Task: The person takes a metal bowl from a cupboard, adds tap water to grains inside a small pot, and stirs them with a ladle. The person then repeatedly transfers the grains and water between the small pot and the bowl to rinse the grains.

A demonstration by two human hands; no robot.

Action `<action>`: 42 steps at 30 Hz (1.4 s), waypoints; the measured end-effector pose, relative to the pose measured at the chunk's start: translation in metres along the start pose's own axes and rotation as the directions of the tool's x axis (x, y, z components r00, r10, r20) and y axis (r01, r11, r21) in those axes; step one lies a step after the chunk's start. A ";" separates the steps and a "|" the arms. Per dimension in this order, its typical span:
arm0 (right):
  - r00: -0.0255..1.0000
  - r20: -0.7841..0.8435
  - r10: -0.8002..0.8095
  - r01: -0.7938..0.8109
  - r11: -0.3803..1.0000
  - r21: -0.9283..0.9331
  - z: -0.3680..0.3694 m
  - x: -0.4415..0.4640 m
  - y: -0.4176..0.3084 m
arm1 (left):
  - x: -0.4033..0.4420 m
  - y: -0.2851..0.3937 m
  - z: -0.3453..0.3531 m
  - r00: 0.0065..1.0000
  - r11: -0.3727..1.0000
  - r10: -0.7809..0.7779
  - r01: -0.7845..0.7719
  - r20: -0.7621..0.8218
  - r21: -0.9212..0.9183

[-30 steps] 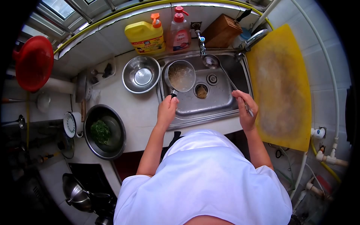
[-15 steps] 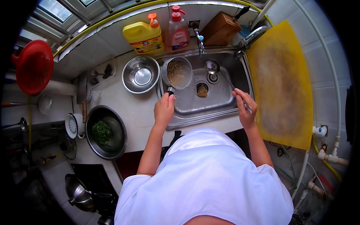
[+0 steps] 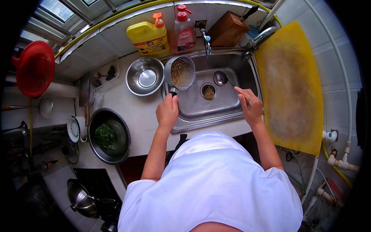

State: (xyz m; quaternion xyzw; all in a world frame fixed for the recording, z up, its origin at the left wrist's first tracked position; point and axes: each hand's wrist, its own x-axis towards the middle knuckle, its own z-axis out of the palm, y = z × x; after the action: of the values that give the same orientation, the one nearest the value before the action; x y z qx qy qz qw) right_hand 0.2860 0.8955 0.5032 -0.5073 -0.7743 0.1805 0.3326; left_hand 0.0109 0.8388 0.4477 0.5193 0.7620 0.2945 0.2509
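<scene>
My left hand [image 3: 167, 112] is closed round the black handle of a small metal pot [image 3: 187, 80], which is tilted over the left side of the sink [image 3: 197, 110]. Brown bits of food lie inside the pot. In my right hand [image 3: 250, 105] is the handle of a metal ladle [image 3: 220, 78], whose bowl hangs in the sink to the right of the drain. A brownish lump [image 3: 209, 92] sits in the drain opening. Just left of the pot, a steel bowl [image 3: 145, 76] stands on the counter.
A dark basin [image 3: 123, 135] with greens stands at the left. Behind the sink are a yellow jug [image 3: 148, 37], a pink soap bottle [image 3: 184, 34], a tap [image 3: 207, 46] and a knife block [image 3: 228, 30]. A yellow board [image 3: 288, 89] leans at the right.
The pot has tilted and moved slightly up and left, and less liquid shows in it. The ladle's bowl has moved down in the sink, and my right hand has shifted slightly left.
</scene>
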 end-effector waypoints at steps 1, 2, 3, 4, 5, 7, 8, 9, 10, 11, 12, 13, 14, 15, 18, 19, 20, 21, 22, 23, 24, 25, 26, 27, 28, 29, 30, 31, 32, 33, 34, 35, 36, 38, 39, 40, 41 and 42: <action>1.000 0.002 -0.026 0.026 0.998 -0.057 0.002 0.004 0.001 | 0.001 -0.001 0.001 1.000 0.999 0.021 -0.020 -0.023 0.033; 1.000 0.003 -0.025 0.025 0.998 -0.057 0.004 0.008 0.002 | 0.001 -0.002 0.002 0.998 0.997 0.042 -0.039 -0.045 0.066; 0.998 -0.006 -0.070 0.070 0.995 -0.069 0.006 0.014 0.003 | 0.001 -0.003 0.002 0.998 0.997 0.041 -0.038 -0.044 0.065; 0.993 -0.014 -0.116 0.115 0.990 -0.081 0.008 0.020 0.004 | 0.002 -0.003 0.002 0.998 0.996 0.046 -0.041 -0.053 0.083; 0.993 -0.013 -0.116 0.115 0.990 -0.081 0.012 0.027 0.007 | 0.002 -0.003 0.002 0.997 0.994 0.051 -0.045 -0.062 0.100; 0.978 -0.059 -0.201 0.203 0.979 0.028 0.022 0.040 0.015 | 0.003 -0.003 0.002 0.997 0.993 0.047 -0.040 -0.065 0.110; 0.978 -0.057 -0.203 0.205 0.978 0.029 0.027 0.045 0.016 | 0.004 -0.003 0.002 0.997 0.992 0.043 -0.035 -0.069 0.121; 0.991 -0.007 -0.132 0.133 0.988 0.079 0.031 0.051 0.018 | 0.005 -0.004 0.003 0.997 0.992 0.041 -0.033 -0.071 0.120; 0.997 0.047 -0.063 0.057 0.990 0.125 0.035 0.056 0.019 | 0.006 -0.004 0.003 0.996 0.991 0.044 -0.034 -0.076 0.132; 0.996 0.015 -0.090 0.086 0.980 0.182 0.042 0.063 0.022 | 0.007 -0.005 0.003 0.996 0.989 0.047 -0.035 -0.081 0.143; 0.996 0.017 -0.092 0.087 0.979 0.183 0.047 0.071 0.022 | 0.008 -0.005 0.003 0.996 0.989 0.044 -0.032 -0.082 0.143; 0.996 -0.028 -0.081 0.086 0.959 0.269 0.053 0.079 0.022 | 0.008 -0.005 0.003 0.996 0.988 0.041 -0.028 -0.081 0.154; 0.995 -0.072 -0.066 0.087 0.932 0.352 0.058 0.087 0.022 | 0.009 -0.004 0.003 0.996 0.986 0.038 -0.024 -0.079 0.166; 0.997 0.001 0.075 -0.071 0.935 0.347 0.061 0.094 0.023 | 0.009 -0.003 0.002 0.996 0.986 0.036 -0.022 -0.079 0.166; 0.995 -0.018 0.103 -0.093 0.955 0.283 0.072 0.120 0.022 | 0.011 -0.001 0.002 0.995 0.981 0.045 -0.026 -0.094 0.193; 0.991 -0.132 0.023 0.026 0.936 0.350 0.082 0.129 0.020 | 0.012 -0.001 0.003 0.994 0.978 0.041 -0.019 -0.104 0.210; 0.991 -0.131 0.022 0.026 0.936 0.351 0.088 0.136 0.022 | 0.013 -0.001 0.003 0.993 0.974 0.038 -0.011 -0.115 0.226; 0.993 -0.081 0.085 -0.050 0.933 0.357 0.093 0.143 0.024 | 0.014 0.000 0.004 0.993 0.974 0.037 -0.010 -0.116 0.226; 0.989 -0.030 0.148 -0.127 0.924 0.360 0.097 0.149 0.026 | 0.014 0.001 0.004 0.992 0.968 0.030 0.001 -0.120 0.251; 0.987 0.002 0.161 -0.152 0.925 0.347 0.101 0.155 0.030 | 0.015 0.002 0.004 0.992 0.961 0.022 0.014 -0.125 0.276; 0.987 0.004 0.161 -0.152 0.925 0.347 0.106 0.160 0.034 | 0.016 0.002 0.005 0.992 0.961 0.020 0.015 -0.126 0.276; 0.987 0.005 0.159 -0.152 0.932 0.328 0.112 0.165 0.038 | 0.018 0.001 0.007 0.992 0.959 0.014 0.022 -0.124 0.282; 0.988 0.007 0.157 -0.152 0.939 0.309 0.117 0.168 0.042 | 0.019 0.001 0.009 0.992 0.957 0.007 0.029 -0.122 0.289; 0.988 0.010 0.156 -0.151 0.939 0.309 0.119 0.171 0.042 | 0.020 0.001 0.011 0.992 0.957 0.005 0.031 -0.123 0.288; 0.986 0.023 0.165 -0.165 0.955 0.245 0.120 0.174 0.042 | 0.021 0.001 0.013 0.992 0.954 0.012 0.027 -0.130 0.297; 0.984 0.035 0.175 -0.178 0.968 0.179 0.120 0.176 0.043 | 0.022 0.002 0.015 0.991 0.952 0.020 0.023 -0.135 0.306; 0.984 0.036 0.175 -0.178 0.968 0.177 0.119 0.176 0.042 | 0.024 0.002 0.017 0.991 0.952 0.019 0.023 -0.135 0.304; 0.986 0.070 0.152 -0.160 0.977 0.140 0.117 0.177 0.041 | 0.026 0.002 0.020 0.994 0.954 -0.005 0.036 -0.105 0.299; 0.986 0.104 0.129 -0.140 0.985 0.104 0.116 0.178 0.040 | 0.029 0.003 0.023 0.997 0.954 -0.028 0.049 -0.076 0.294; 0.986 0.104 0.129 -0.140 0.985 0.103 0.117 0.178 0.043 | 0.032 0.002 0.028 0.997 0.955 -0.027 0.049 -0.076 0.293; 0.988 0.104 0.112 -0.125 0.984 0.124 0.118 0.178 0.046 | 0.036 -0.001 0.036 0.997 0.985 -0.010 0.023 -0.074 0.172; 0.990 0.102 0.095 -0.109 0.983 0.146 0.119 0.178 0.050 | 0.041 -0.005 0.044 0.997 0.999 0.008 -0.004 -0.075 0.049; 0.990 0.101 0.095 -0.109 0.983 0.145 0.119 0.180 0.050 | 0.048 -0.013 0.057 0.997 0.999 0.009 -0.006 -0.075 0.048; 0.985 0.152 0.083 -0.093 0.994 0.059 0.117 0.182 0.047 | 0.064 -0.026 0.081 0.994 0.953 -0.047 0.075 0.100 -0.295; 0.985 0.151 0.084 -0.093 0.994 0.056 0.115 0.183 0.047 | 0.067 -0.020 0.081 0.978 0.917 -0.084 0.151 0.192 -0.369; 0.989 0.137 0.063 -0.063 0.998 -0.002 0.114 0.184 0.047 | 0.073 -0.021 0.089 0.978 0.917 -0.081 0.149 0.193 -0.371; 0.991 0.124 0.040 -0.032 0.998 -0.062 0.112 0.185 0.047 | 0.078 -0.024 0.099 0.968 0.877 -0.071 0.176 0.242 -0.447; 0.992 0.123 0.039 -0.031 0.997 -0.064 0.110 0.185 0.047 | 0.082 -0.022 0.104 0.956 0.830 -0.058 0.206 0.288 -0.518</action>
State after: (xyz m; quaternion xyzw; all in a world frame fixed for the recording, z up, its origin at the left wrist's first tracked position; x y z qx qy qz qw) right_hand 0.1915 1.0894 0.4577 -0.5188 -0.7896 0.1932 0.2647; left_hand 0.0408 0.9291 0.3532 0.4067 0.6420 0.4090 0.5052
